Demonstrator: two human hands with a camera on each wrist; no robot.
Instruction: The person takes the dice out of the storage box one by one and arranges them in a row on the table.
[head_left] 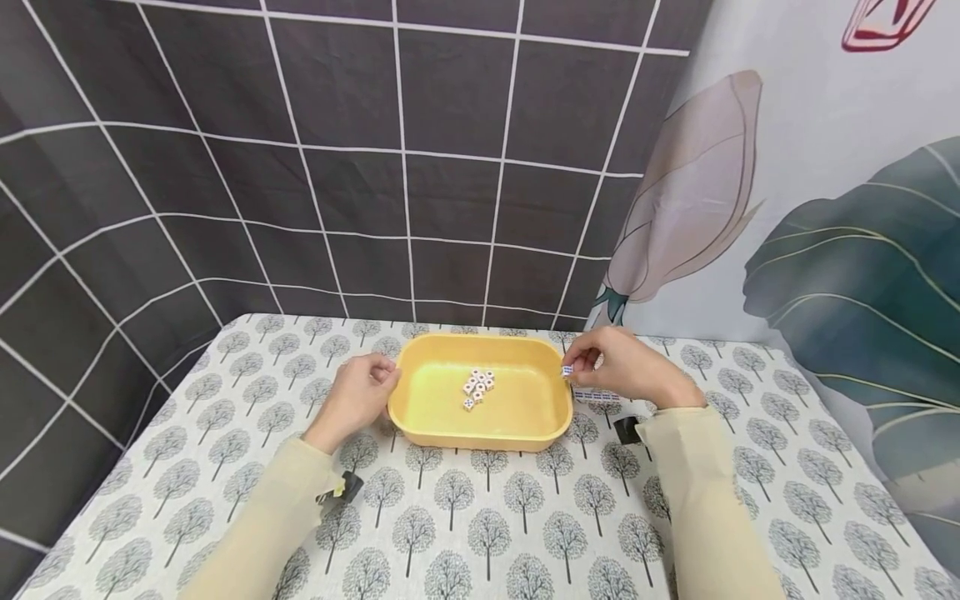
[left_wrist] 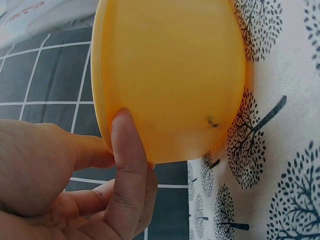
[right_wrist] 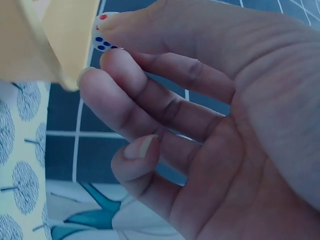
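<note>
A yellow oval-cornered basin (head_left: 435,429) stands on the table, with a small cluster of white dice (head_left: 480,384) on its floor. My left hand (head_left: 358,395) pinches the basin's left rim between thumb and fingers; in the left wrist view a finger (left_wrist: 129,150) lies along the yellow wall. Just outside the right rim, my right hand (head_left: 621,367) pinches one die (head_left: 567,371) between thumb and fingertips. That die (right_wrist: 103,35) shows red and blue dots in the right wrist view. Beneath the right hand, a row of dice (head_left: 597,397) lies on the table beside the basin.
A white cloth (head_left: 487,508) printed with grey trees covers the table. Behind it hangs a dark curtain (head_left: 345,192) with white grid lines, and at the right a light curtain (head_left: 690,275) with a large flower print.
</note>
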